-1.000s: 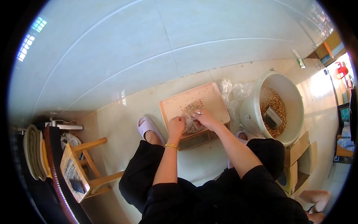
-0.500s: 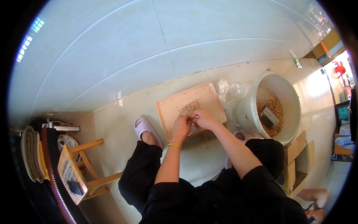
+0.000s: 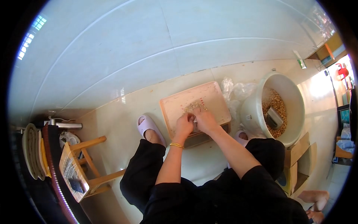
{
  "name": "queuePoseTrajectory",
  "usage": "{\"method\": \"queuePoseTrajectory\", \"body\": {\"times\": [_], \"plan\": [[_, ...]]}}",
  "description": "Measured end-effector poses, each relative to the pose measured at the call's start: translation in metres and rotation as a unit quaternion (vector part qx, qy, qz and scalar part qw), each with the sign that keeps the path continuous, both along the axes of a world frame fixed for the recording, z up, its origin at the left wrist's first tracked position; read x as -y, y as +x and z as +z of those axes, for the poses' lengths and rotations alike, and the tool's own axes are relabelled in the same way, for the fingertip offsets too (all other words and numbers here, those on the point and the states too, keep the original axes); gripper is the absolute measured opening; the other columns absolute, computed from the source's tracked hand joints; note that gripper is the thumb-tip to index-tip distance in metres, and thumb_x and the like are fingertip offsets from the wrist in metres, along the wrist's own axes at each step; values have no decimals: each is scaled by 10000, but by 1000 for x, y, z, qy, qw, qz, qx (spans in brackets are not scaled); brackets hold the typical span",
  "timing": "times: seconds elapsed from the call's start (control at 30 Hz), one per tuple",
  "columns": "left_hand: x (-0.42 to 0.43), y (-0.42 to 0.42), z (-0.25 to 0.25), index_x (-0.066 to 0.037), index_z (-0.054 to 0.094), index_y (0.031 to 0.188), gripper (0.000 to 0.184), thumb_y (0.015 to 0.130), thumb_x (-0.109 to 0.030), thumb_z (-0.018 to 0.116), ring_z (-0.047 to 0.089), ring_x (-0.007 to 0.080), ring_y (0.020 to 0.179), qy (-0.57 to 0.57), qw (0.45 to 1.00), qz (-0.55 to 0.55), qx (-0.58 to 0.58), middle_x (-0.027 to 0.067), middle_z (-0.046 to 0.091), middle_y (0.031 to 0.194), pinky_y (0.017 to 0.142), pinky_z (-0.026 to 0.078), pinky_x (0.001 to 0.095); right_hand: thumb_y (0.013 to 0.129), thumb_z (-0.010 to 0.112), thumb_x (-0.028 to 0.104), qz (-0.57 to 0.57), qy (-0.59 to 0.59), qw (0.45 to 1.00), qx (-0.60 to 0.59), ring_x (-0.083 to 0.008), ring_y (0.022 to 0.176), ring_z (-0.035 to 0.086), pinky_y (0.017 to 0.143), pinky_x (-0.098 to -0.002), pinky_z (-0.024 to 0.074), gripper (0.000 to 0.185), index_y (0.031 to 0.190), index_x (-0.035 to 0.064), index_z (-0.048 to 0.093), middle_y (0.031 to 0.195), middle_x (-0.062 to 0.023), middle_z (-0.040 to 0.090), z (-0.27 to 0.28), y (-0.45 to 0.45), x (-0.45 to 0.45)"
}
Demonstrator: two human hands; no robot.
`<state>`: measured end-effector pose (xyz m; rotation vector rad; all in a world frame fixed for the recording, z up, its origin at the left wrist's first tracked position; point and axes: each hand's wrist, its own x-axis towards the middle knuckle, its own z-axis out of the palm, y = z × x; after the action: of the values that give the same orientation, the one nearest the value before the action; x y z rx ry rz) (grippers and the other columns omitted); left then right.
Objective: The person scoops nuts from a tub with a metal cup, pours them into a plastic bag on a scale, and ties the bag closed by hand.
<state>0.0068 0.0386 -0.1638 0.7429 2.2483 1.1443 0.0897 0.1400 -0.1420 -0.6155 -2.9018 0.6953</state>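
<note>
My left hand [image 3: 184,124] and my right hand [image 3: 205,120] are close together over the near half of a shallow pink tray [image 3: 172,108]. Both are closed, fingertips almost touching, around a small whitish, see-through piece [image 3: 195,127] that looks like thin plastic; my fingers cover most of it. Just beyond my fingertips a loose heap of small pale bits [image 3: 191,106] lies in the tray. The tray rests on a low box-like support between my feet.
To the right, a large pale bucket [image 3: 253,110] holds many tan kernels [image 3: 276,102] and a metal scoop [image 3: 274,118]. Crumpled clear plastic [image 3: 238,89] lies beside it. A cardboard box [image 3: 298,164] stands near my right knee, a wooden stool [image 3: 87,168] at left. Another person's arm [image 3: 315,198] shows lower right.
The view has shifted slightly, so most things sit a little further right. My hands stay together over the tray, with the fingers slightly rearranged around the whitish piece.
</note>
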Motion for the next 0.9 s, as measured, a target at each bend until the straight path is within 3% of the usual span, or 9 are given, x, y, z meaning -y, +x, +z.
{"method": "queuePoseTrajectory", "body": {"times": [0.03,0.13,0.37,0.67,0.77,0.83,0.87,0.9], "plan": [[0,-1,0,4,633,941,138,823,-24,567,628,221,714,40,997,25,54,131,656,797,661,495,324,734,615,91,-9,13,1000,-4,-376,722,626,601,-446,509,235,903,11,473,842,-190,607,-1,0,1],[4,-5,3,9,627,984,162,843,-19,554,595,176,697,12,998,-5,58,107,643,783,648,482,296,739,614,104,1,50,998,-24,-352,708,632,597,-442,509,247,923,34,464,830,-164,610,-5,2,5],[9,-7,-10,-3,634,1024,222,806,-14,600,608,172,705,30,997,-31,56,114,655,792,667,489,302,782,561,126,-11,17,1000,-6,-352,710,628,600,-443,507,172,909,44,479,824,-169,615,-12,1,-3],[12,-7,-23,-9,674,879,134,758,-59,642,643,198,671,-36,997,67,-26,122,672,748,650,505,308,780,562,114,48,-18,997,56,-343,790,621,690,-453,494,118,856,31,599,794,-170,623,-3,10,-9],[15,-5,-21,-22,679,842,106,754,-67,642,642,216,655,-62,991,112,-29,122,668,731,643,509,322,755,584,124,42,-8,995,88,-336,806,620,705,-458,490,135,851,35,618,841,-170,626,-1,17,-10],[16,-4,-19,-40,677,851,105,762,-61,624,646,230,682,-112,987,102,-53,118,668,734,665,511,336,735,579,117,34,-23,982,183,-325,834,629,705,-439,509,183,896,49,634,965,-162,630,0,21,-12],[16,-4,-19,-40,677,851,105,762,-61,624,646,230,682,-111,987,104,-52,118,668,734,665,511,336,735,579,117,35,-22,982,184,-325,834,629,705,-439,509,183,896,49,634,965,-162,630,1,23,-12],[17,-5,-20,-48,653,926,162,771,-66,611,647,248,723,-105,990,84,-53,131,666,778,688,507,351,734,584,110,16,-31,989,144,-317,927,602,736,-432,501,246,972,53,610,1058,-167,596,1,26,-12]]}}
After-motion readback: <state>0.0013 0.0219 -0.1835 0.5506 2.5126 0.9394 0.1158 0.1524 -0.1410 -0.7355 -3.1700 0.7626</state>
